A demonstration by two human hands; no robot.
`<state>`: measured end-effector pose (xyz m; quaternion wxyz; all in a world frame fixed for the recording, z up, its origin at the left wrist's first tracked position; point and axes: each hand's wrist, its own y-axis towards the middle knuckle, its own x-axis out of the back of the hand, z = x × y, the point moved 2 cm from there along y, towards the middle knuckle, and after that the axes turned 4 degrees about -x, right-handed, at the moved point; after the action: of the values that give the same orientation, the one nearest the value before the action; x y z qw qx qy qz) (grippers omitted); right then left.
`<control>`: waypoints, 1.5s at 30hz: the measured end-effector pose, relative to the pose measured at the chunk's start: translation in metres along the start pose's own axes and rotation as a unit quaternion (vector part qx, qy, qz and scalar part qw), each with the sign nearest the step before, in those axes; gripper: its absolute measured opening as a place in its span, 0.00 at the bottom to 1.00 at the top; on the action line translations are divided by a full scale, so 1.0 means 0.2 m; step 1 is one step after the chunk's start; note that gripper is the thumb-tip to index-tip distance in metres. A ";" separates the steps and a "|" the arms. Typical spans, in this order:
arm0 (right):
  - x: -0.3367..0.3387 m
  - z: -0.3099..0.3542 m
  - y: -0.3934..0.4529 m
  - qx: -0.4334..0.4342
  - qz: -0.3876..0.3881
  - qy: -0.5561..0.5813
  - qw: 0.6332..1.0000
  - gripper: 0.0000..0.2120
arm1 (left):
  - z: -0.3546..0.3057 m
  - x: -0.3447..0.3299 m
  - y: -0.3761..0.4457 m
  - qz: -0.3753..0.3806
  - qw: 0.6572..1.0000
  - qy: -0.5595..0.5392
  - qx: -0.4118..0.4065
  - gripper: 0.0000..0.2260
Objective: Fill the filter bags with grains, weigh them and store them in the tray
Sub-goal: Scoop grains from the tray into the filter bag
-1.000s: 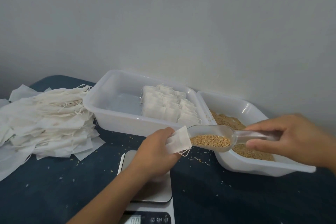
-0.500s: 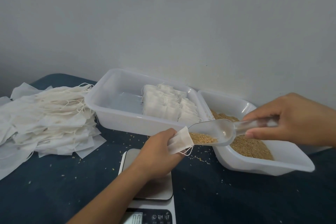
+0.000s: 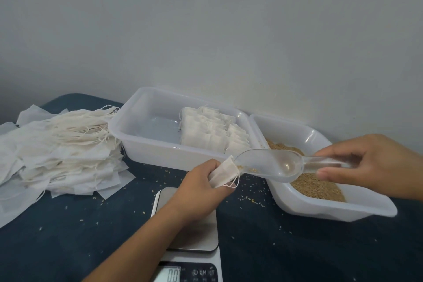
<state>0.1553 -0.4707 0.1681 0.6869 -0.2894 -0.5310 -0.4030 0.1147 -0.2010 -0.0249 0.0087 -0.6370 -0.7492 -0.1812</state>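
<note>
Your left hand (image 3: 201,181) is pinching the bag (image 3: 223,173) open, your right hand (image 3: 375,162) gripping the scoop (image 3: 270,163); its lip is barely reaching in, so grains risk spilling.

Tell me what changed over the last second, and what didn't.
The right hand tipped the scoop handle-up, and its grains ran into the bag; only a few remain at the tip. The left hand holds the bag at the scoop's mouth as before. Both trays, the empty-bag pile and the scale stayed put.
</note>
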 end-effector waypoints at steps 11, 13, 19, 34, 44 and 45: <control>-0.44 -0.09 0.05 -0.028 -0.083 0.269 0.959 0.14 | -0.09 0.03 -0.02 0.040 0.969 -0.221 0.103 0.14; -0.55 -0.03 0.11 -0.024 -0.081 0.321 0.943 0.13 | -0.10 0.03 -0.03 0.073 0.956 -0.257 0.124 0.15; -0.75 0.18 0.30 0.028 -0.032 0.395 0.918 0.14 | -0.11 0.04 -0.06 0.174 0.910 -0.356 0.125 0.16; -0.55 0.37 0.33 0.121 -0.120 0.442 0.881 0.21 | -0.11 0.03 -0.04 0.198 0.861 -0.459 0.096 0.30; -0.53 0.34 0.33 0.080 -0.168 0.449 0.874 0.19 | -0.10 0.02 -0.01 0.126 0.872 -0.467 0.077 0.24; -0.53 0.34 0.33 0.084 -0.160 0.446 0.877 0.20 | -0.10 0.02 -0.02 0.125 0.880 -0.454 0.067 0.25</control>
<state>0.1659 -0.3549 0.0853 0.7989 0.0690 -0.2394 -0.5474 0.1065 -0.2029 -0.0062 -0.2674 -0.7357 -0.5954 0.1811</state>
